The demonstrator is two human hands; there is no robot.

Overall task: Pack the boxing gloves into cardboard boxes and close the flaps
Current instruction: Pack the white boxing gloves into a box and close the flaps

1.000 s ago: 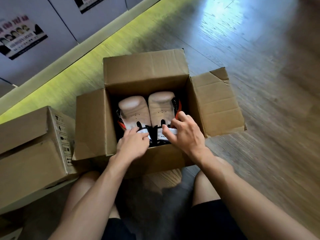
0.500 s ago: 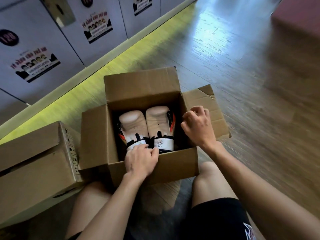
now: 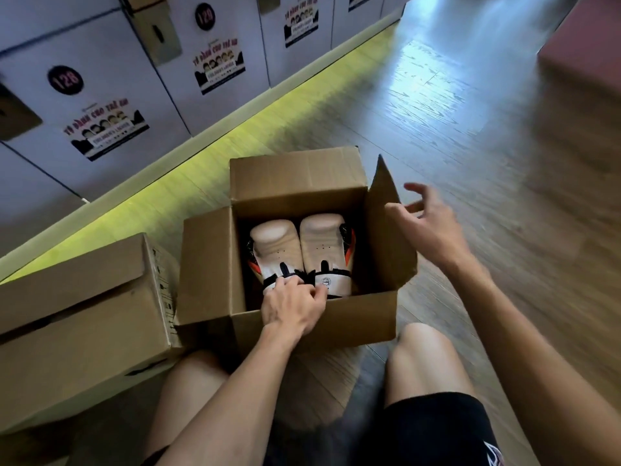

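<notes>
An open cardboard box [image 3: 363,319] stands on the floor between my knees. Two cream boxing gloves lie side by side inside it, the left glove [image 3: 275,245] and the right glove [image 3: 322,242], cuffs toward me. My left hand [image 3: 292,307] reaches over the near rim, its bent fingers gripping the left glove's cuff. My right hand [image 3: 428,227] is outside the right flap [image 3: 386,250], fingers spread, thumb at the flap's edge. That flap stands raised and tilts inward. The far flap [image 3: 295,176] is upright and the left flap [image 3: 208,264] leans outward.
A second cardboard box [image 3: 77,317] with its flaps down sits against the open box's left side. Numbered lockers [image 3: 100,95] run along the back left. A pink block [image 3: 584,55] stands at the far right. Wooden floor [image 3: 487,146] extends beyond the box.
My right hand left the gloves, went to the right flap and lifted it from lying outward to standing up. My left hand stayed on the cuffs. The camera tilted upward.
</notes>
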